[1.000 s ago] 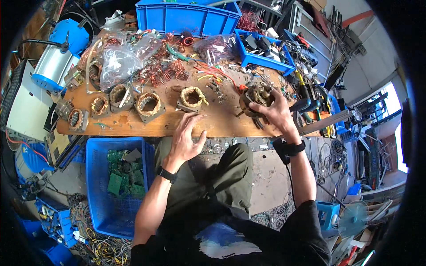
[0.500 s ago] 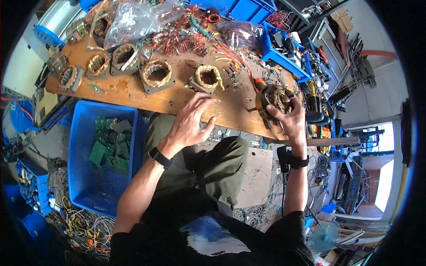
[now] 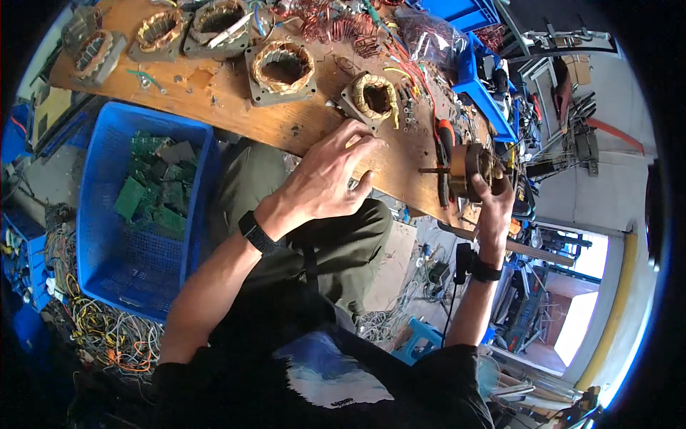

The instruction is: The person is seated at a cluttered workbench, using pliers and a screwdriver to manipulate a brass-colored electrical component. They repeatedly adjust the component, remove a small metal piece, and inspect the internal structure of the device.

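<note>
At the right end of the wooden bench (image 3: 204, 100), my right hand (image 3: 493, 196) grips a brown electric motor part (image 3: 461, 171). A thin metal shaft sticks out of it to the left; the side toward my palm is partly hidden by my fingers. My left hand (image 3: 325, 171) hovers by the bench's near edge, fingers loosely apart and nothing in them. Just beyond it sits a small motor stator (image 3: 375, 96) with a yellowish winding. A larger stator (image 3: 282, 68) stands to its left. Orange-and-black handled pliers (image 3: 446, 143) lie beside the held motor part.
More stators (image 3: 158, 32) line the bench's far left. Copper wire scraps (image 3: 336, 27) and small hardware lie farther back. A blue crate (image 3: 89, 236) with green circuit boards (image 3: 161, 186) stands on the floor at left. A blue parts bin (image 3: 479, 89) sits at the back right.
The head view has shifted, bringing the bench higher in the picture. The motor part in my right hand has turned, and its shaft now shows pointing left. My left hand stays empty.
</note>
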### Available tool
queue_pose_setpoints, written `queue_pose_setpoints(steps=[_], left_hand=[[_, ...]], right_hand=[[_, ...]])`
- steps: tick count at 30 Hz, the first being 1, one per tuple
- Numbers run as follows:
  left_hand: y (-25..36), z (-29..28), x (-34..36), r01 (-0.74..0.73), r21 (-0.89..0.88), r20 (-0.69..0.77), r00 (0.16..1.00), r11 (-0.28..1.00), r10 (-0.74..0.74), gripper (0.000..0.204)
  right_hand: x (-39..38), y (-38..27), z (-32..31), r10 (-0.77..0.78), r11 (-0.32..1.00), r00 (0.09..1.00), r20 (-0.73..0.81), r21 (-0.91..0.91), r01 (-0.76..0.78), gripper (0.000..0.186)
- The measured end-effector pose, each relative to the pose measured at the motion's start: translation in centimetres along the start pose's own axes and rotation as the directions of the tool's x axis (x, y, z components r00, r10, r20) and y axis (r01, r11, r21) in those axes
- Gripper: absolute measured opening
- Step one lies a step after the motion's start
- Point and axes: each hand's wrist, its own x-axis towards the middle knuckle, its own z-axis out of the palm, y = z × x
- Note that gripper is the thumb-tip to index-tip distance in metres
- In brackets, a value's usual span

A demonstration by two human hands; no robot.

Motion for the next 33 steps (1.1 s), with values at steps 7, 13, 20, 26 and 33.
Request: queue_pose_setpoints(steps=[7,13,20,26,33], left_hand=[[-0.4,0.2,0.0,0.050,-0.074,0.007,0.999,0.996,-0.050,0.042],[-0.2,0.2,0.0,0.064,-0.134,0.029,0.998,0.989,-0.061,0.044],[-0.6,0.2,0.2,0.027,-0.175,-0.036,0.999,0.984,-0.034,0.046],[-0.8,0.1,0.2,0.055,-0.216,-0.005,0.998,0.975,-0.057,0.044],[-0.7,0.1,0.2,0.047,-0.220,-0.018,0.998,0.974,-0.052,0.043]], right_hand=[[-0.1,-0.8,-0.5,-0.049,0.990,0.997,-0.060,0.128,0.056,0.070],[-1.3,-0.6,2.4,-0.009,1.000,0.995,-0.100,-0.002,0.008,0.084],[-1.3,-0.5,1.0,0.032,0.996,0.998,-0.060,0.080,-0.027,0.087],[-1.2,-2.3,1.5,-0.043,0.997,0.994,-0.103,0.062,0.049,0.086],[-1.8,-0.5,2.1,0.026,0.999,0.993,-0.111,0.045,-0.021,0.087]])
